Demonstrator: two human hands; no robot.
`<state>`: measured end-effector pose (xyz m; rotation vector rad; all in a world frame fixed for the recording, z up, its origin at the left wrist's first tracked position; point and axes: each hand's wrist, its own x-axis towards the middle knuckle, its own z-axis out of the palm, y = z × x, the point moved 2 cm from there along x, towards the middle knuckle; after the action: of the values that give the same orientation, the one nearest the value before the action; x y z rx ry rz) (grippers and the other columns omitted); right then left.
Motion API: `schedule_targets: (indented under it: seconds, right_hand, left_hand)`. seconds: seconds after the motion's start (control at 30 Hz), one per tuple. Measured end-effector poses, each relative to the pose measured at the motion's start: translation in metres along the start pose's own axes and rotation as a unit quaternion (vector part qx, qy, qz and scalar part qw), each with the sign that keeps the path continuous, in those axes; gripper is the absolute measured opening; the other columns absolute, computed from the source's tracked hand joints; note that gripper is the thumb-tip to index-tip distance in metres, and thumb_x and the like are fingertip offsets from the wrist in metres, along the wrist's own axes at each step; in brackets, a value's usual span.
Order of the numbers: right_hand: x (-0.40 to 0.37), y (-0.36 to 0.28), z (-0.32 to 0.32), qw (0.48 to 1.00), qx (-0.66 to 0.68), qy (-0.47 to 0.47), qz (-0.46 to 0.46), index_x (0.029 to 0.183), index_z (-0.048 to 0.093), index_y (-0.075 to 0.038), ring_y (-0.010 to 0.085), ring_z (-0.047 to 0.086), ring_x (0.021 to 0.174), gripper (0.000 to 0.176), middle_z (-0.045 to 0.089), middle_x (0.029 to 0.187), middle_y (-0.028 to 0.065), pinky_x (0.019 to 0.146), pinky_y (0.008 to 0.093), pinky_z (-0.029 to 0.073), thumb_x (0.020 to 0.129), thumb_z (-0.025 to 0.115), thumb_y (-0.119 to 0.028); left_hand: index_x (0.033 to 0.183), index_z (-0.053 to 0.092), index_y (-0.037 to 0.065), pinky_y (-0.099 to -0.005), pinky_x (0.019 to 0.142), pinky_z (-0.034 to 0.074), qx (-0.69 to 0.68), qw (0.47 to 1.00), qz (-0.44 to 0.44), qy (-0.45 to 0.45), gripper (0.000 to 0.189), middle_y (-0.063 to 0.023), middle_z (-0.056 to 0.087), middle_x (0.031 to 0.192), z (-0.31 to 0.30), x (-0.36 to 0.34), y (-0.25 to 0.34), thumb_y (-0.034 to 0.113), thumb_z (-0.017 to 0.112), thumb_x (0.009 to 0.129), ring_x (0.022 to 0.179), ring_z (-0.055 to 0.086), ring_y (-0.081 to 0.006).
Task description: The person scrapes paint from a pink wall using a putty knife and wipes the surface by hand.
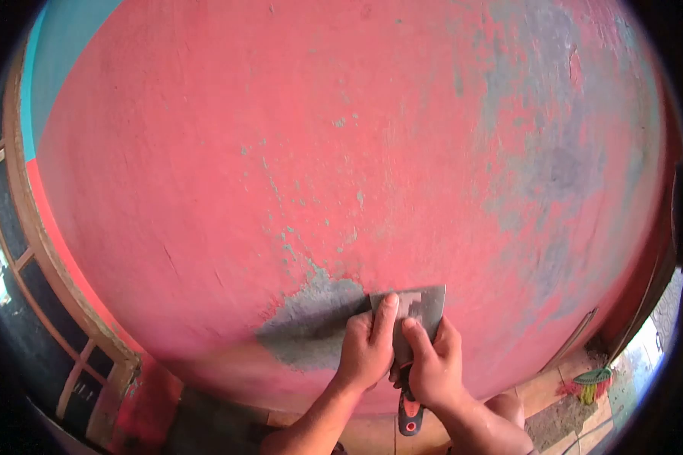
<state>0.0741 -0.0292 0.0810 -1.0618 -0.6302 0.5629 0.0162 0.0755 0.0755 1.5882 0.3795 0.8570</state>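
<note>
A metal scraper [425, 305] with a black and orange handle lies flat against the pink wall [205, 167], its blade edge upward. Both hands grip it. My left hand [368, 345] is closed on its left side, thumb pressed on the blade. My right hand [434, 362] is wrapped round its right side and upper handle, thumb also on the blade. Just left of the blade is a bare grey patch [315, 322] where the paint is gone. Small greenish chips run up the wall above this patch.
On the left stands a window with a wooden frame [53, 303]. Worn green and grey areas [561, 167] mark the wall's right side. A green broom head [592, 376] rests on the tiled floor [531, 394] at lower right. A knee shows beside my right forearm.
</note>
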Motion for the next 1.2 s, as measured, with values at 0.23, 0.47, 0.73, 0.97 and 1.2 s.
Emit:
schedule_targets:
  seconds: [0.23,0.47,0.73,0.97,1.2]
  right_hand:
    - [-0.004,0.010,-0.007,1.000,0.005,0.011,-0.009,0.111,0.051,0.004,0.0140,0.059,0.047,0.023,0.063,0.072,0.0091,0.040,0.0283,0.048,0.106,0.052,-0.019]
    - [-0.003,0.012,-0.006,1.000,0.005,0.024,-0.017,0.108,0.052,0.004,0.0146,0.060,0.048,0.024,0.063,0.073,0.0097,0.041,0.0286,0.049,0.105,0.054,-0.020]
    - [-0.004,0.016,-0.008,0.999,0.014,0.017,-0.031,0.109,0.052,0.004,0.0129,0.060,0.050,0.023,0.064,0.075,0.0085,0.042,0.0282,0.048,0.105,0.054,-0.019]
    - [-0.004,-0.002,0.001,1.000,0.010,0.011,-0.024,0.110,0.052,0.004,0.0131,0.060,0.051,0.023,0.064,0.076,0.0087,0.043,0.0289,0.049,0.106,0.054,-0.019]
    - [0.001,-0.009,0.010,1.000,-0.002,0.015,-0.023,0.109,0.052,0.003,0.0140,0.059,0.049,0.023,0.063,0.075,0.0094,0.042,0.0288,0.049,0.106,0.054,-0.019]
  left_hand:
    - [0.072,0.059,0.000,-0.0314,0.043,0.041,0.065,0.994,0.088,0.004,0.057,-0.0024,0.056,0.057,0.004,0.004,-0.014,0.041,0.047,0.110,0.049,0.053,-0.0091]
    - [0.072,0.059,0.000,-0.0319,0.043,0.040,0.059,0.997,0.054,0.010,0.057,-0.0009,0.052,0.053,0.007,-0.002,-0.006,0.040,0.046,0.110,0.047,0.051,-0.0095]
    - [0.073,0.059,0.001,-0.0316,0.043,0.040,0.032,0.998,0.055,0.010,0.057,0.0004,0.051,0.055,0.007,0.000,-0.013,0.041,0.045,0.110,0.049,0.051,-0.0085]
    - [0.074,0.059,0.001,-0.0318,0.045,0.040,0.013,1.000,-0.004,0.009,0.055,-0.0001,0.054,0.058,0.005,0.003,0.003,0.042,0.048,0.109,0.052,0.049,-0.0064]
    - [0.076,0.064,0.000,-0.0305,0.052,0.044,-0.051,0.997,-0.059,0.003,0.057,0.0002,0.057,0.060,-0.002,0.004,0.021,0.044,0.047,0.109,0.060,0.052,-0.0055]
